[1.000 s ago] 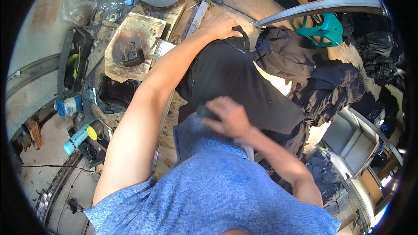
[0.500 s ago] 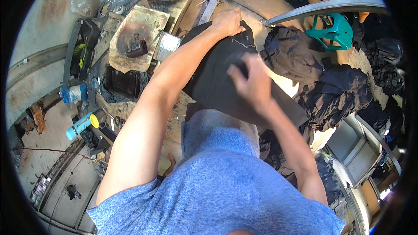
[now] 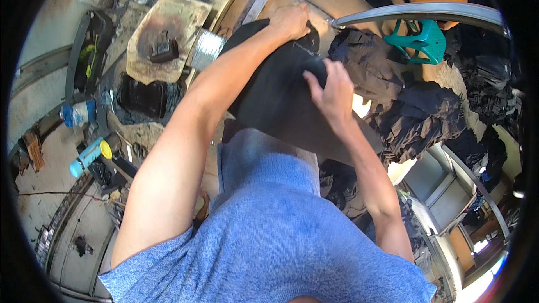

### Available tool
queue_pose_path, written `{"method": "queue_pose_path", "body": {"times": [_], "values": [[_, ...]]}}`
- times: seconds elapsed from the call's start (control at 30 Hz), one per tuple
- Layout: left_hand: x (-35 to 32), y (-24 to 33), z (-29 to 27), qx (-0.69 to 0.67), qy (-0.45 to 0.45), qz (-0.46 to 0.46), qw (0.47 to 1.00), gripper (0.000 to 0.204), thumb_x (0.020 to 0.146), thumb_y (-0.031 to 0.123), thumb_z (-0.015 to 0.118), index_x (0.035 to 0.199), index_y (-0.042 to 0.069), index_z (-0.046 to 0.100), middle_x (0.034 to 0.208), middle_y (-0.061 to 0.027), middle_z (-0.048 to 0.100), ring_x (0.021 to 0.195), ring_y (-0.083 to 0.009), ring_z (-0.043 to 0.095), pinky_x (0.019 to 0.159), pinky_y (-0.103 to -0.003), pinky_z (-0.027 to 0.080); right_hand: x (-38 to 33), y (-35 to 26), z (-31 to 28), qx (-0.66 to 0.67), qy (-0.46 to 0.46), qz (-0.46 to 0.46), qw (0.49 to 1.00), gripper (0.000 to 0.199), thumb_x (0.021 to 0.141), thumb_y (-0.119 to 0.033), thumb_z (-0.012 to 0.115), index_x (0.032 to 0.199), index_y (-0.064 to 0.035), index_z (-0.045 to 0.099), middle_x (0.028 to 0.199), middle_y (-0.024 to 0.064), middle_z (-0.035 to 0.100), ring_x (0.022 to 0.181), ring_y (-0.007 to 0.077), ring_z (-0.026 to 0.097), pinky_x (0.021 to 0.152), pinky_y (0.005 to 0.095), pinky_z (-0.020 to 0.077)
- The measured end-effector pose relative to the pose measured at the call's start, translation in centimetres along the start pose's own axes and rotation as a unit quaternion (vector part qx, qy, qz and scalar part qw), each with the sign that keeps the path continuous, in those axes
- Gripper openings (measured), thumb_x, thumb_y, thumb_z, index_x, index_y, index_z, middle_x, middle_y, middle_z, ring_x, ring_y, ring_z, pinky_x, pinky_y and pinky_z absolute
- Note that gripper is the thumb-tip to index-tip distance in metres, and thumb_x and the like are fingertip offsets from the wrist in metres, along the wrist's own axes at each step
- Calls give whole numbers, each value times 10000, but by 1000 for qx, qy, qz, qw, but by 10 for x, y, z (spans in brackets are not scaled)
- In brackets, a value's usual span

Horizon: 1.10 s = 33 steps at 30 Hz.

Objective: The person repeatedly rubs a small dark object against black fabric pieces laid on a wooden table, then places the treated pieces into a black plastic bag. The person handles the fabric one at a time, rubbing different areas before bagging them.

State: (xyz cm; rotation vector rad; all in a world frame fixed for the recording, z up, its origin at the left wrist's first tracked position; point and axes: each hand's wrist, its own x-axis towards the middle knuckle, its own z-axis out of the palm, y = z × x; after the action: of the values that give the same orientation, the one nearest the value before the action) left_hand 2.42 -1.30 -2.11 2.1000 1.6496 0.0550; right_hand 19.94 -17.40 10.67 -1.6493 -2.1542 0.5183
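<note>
Left hand (image 3: 291, 21): clenching the far edge of the black garment (image 3: 275, 95), pinning it at the top of the work surface, same spot as a second ago.
Right hand (image 3: 332, 91): pressing flat, fingers spread and released, on the garment's right side near a seam; travelling up and away from the body across the last second, from low by the blue shirt (image 3: 269, 235) toward the far edge.
Garment position: lying stretched between the two hands, lower end running under the shirt, dark clothing pile (image 3: 415, 112) just beside it on the right.
Meaning of the shift: probably smoothing or working along the fabric toward the pinned end, stroke nearing completion.
Surroundings: green plastic stool (image 3: 422, 38) beyond the pile; blue-and-yellow spray can (image 3: 87, 156) well apart on the left.
</note>
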Motion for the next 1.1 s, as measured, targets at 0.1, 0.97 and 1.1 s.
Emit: {"method": "queue_pose_path", "body": {"times": [0.1,0.97,1.1], "values": [[1,-2,6,-14,18,3,1000,602,934,453,871,1260,-1,649,1065,-226,819,1055,-436,800,910,-521,634,-29,-11,17,-13,-53,26,998,529,958,-315,862,1313,30,675,1148,200,706,1057,415,714,862,489,610],[0,-5,-15,20,-197,-9,980,522,896,437,893,1208,22,836,1270,-233,807,1207,-403,778,1015,-506,622,-17,-25,-20,-11,-59,40,997,516,909,-320,876,1291,-35,677,1174,147,674,1063,361,670,871,458,614],[0,12,-39,124,-286,3,950,664,891,492,899,1381,63,772,1480,-182,731,1344,-359,716,1096,-487,571,-70,-16,-11,100,-188,-40,976,539,896,-304,887,1320,-38,689,1192,135,683,1080,349,677,878,438,617]]}}
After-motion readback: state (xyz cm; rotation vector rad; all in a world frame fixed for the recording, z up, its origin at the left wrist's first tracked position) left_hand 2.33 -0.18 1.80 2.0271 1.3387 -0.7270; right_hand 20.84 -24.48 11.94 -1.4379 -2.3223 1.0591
